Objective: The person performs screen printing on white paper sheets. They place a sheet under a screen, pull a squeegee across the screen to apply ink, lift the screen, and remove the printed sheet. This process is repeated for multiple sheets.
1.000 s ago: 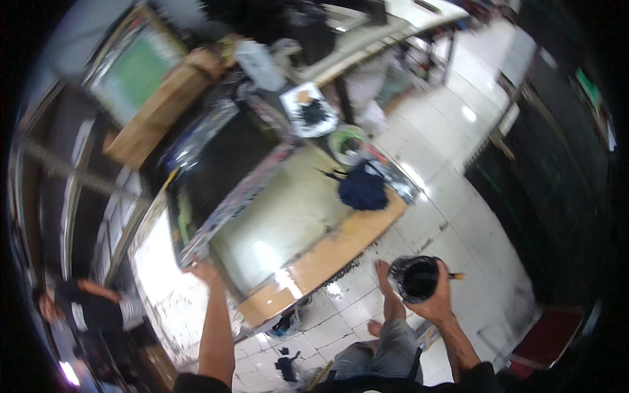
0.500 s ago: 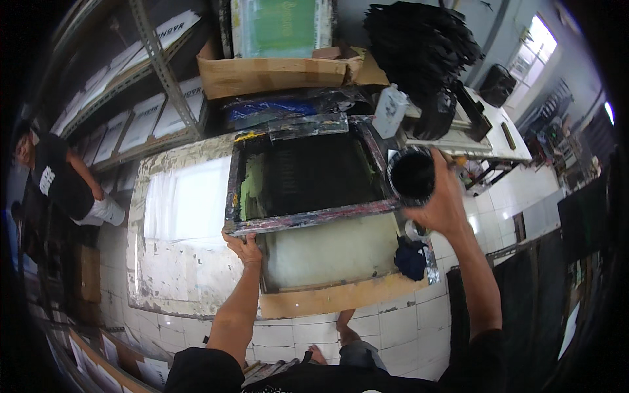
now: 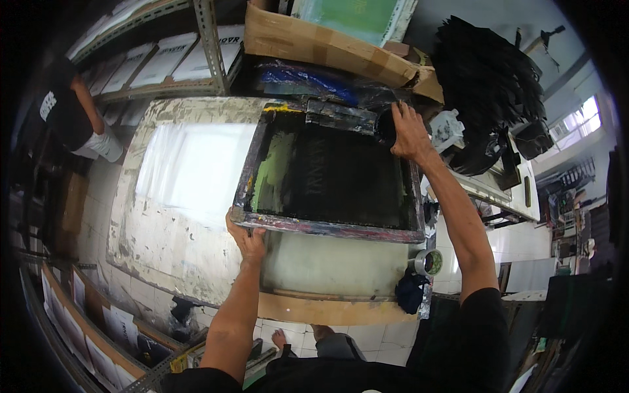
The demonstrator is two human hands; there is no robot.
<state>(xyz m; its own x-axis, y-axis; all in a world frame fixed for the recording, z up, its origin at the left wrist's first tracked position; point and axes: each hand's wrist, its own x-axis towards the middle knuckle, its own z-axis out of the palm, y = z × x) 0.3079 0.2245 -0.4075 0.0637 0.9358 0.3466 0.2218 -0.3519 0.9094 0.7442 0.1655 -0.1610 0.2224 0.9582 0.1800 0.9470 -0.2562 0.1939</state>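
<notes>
A screen printing frame (image 3: 331, 228), its mesh (image 3: 354, 173) mostly coated in black ink with a green strip at the left, lies above a pale board (image 3: 334, 265). My left hand (image 3: 246, 237) grips the frame's near left corner, fingers curled around the edge. At the far right corner, my right hand (image 3: 411, 134) is closed around a black container (image 3: 386, 128) over the mesh. Its mouth is mostly hidden from view, and I cannot tell whether ink is running out. A dark, ink-stained clamp piece (image 3: 341, 116) sits on the frame's far edge.
A white sheet (image 3: 193, 170) lies on the worn table (image 3: 173, 252) at left. Near the right edge are a tape roll (image 3: 432, 262) and dark blue cloth (image 3: 410, 291). A white jug (image 3: 447, 128) and black piled material (image 3: 488, 85) stand beyond. Another person (image 3: 75, 108) stands far left.
My right hand has carried the container from beside the frame's right side to its far right corner, over the mesh. My left hand keeps its grip. The whole view has shifted.
</notes>
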